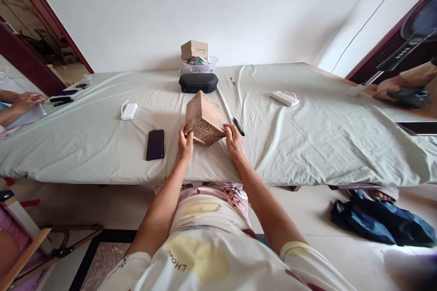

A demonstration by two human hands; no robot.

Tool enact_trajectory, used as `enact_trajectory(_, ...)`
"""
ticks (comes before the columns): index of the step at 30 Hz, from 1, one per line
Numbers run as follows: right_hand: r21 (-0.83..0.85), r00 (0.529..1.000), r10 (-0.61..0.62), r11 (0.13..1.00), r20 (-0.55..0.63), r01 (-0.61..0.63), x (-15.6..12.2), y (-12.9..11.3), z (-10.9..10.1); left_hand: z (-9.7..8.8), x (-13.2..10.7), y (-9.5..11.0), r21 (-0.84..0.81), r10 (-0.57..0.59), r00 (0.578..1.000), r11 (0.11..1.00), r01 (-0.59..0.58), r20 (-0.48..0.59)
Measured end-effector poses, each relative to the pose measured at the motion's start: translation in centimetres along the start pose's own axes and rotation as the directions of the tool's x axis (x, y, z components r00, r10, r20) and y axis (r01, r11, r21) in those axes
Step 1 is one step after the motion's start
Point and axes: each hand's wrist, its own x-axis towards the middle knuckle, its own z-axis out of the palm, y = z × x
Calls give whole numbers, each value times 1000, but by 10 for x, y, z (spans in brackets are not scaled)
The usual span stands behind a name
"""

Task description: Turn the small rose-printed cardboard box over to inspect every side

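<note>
A brown cardboard box [204,117] printed with line patterns stands tilted on one corner on the cloth-covered table [307,136]. My left hand [185,143] grips its lower left edge, fingers curled on the cardboard. My right hand [233,138] holds its lower right edge the same way. A black marker pen [238,126] lies just right of my right hand. A black phone [155,144] lies face down to the left of my left hand.
A black case [198,82], a clear tub [199,66] and a small cardboard box [194,49] sit at the far edge. White power strips [129,110] [284,98] lie left and right. Other people's hands [23,101] [387,90] rest at both table ends. Dark cloth [382,221] lies on the floor.
</note>
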Motion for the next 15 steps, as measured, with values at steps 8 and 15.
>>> enact_trajectory(8,233,1000,1,973,16,-4,3,10,5,1,5,-16,14,-172,985,985,172,24)
enact_trajectory(15,186,984,-3,982,176,-30,1,11,6,-2,10,-15,-160,-236,971,961,227,-42)
